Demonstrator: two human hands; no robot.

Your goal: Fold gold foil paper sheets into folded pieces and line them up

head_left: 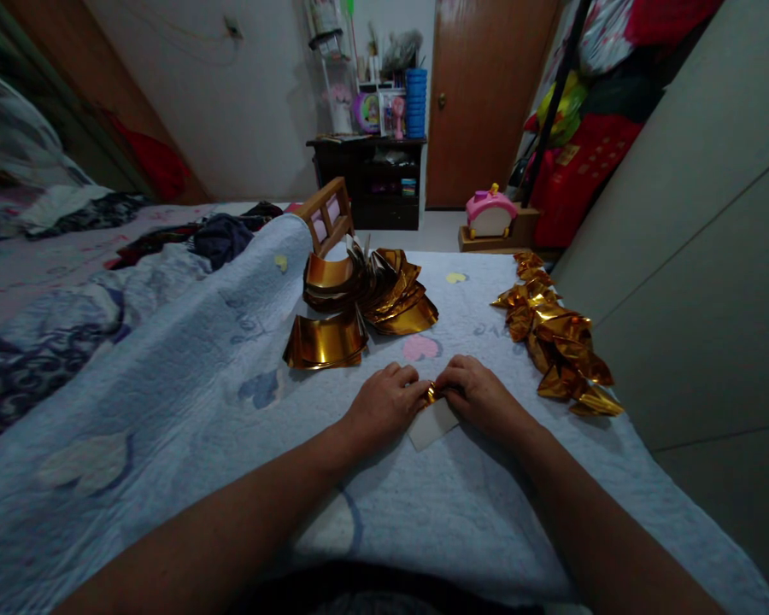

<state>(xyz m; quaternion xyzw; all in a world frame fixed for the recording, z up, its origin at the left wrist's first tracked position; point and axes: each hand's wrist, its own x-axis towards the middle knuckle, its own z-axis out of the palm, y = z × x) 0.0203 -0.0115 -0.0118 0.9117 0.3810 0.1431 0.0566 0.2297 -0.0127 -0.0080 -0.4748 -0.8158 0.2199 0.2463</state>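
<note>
My left hand (pixel 384 401) and my right hand (pixel 478 395) meet over a small sheet of gold foil paper (pixel 431 420) lying on the pale blue quilt (pixel 185 401). Both hands pinch the sheet at its far edge, where a bit of gold shows between the fingertips. The sheet's white underside faces up near my wrists. A stack of curled, unfolded gold sheets (pixel 359 307) lies just beyond my left hand. To the right of my right hand runs a row of folded gold paper pieces (pixel 554 337).
A small wooden stand (pixel 325 213) sits behind the gold stack. Clothes and bedding (pixel 221 235) are piled at the left. A pale wall panel (pixel 698 256) borders the right side. Across the floor stand a dark shelf unit (pixel 375 175), a wooden door (pixel 487 94) and a pink toy (pixel 490 212).
</note>
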